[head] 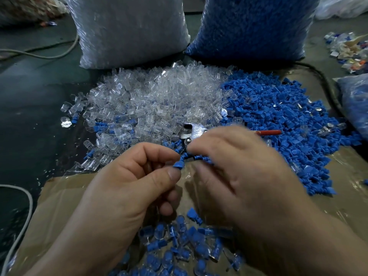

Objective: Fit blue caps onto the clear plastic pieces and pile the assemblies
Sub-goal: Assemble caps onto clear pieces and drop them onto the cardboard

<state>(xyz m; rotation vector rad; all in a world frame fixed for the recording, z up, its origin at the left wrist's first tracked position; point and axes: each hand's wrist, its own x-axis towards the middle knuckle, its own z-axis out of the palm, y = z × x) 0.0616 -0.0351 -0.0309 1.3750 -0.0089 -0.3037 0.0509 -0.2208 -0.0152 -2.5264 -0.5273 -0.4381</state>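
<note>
One blue cap point(178, 163) is pinched between the thumb and curled forefinger of the left hand point(123, 188). The right hand point(245, 176) crowds it from the right, fingers bent but blurred; whether they grip anything cannot be told. Beyond lie one heap of clear pieces point(159, 96) and one of loose caps point(278, 116), both uncountable, backed by a pale sack point(129, 30) and a blue sack point(251, 26). Assemblies point(189, 246) pile beneath the wrists.
</note>
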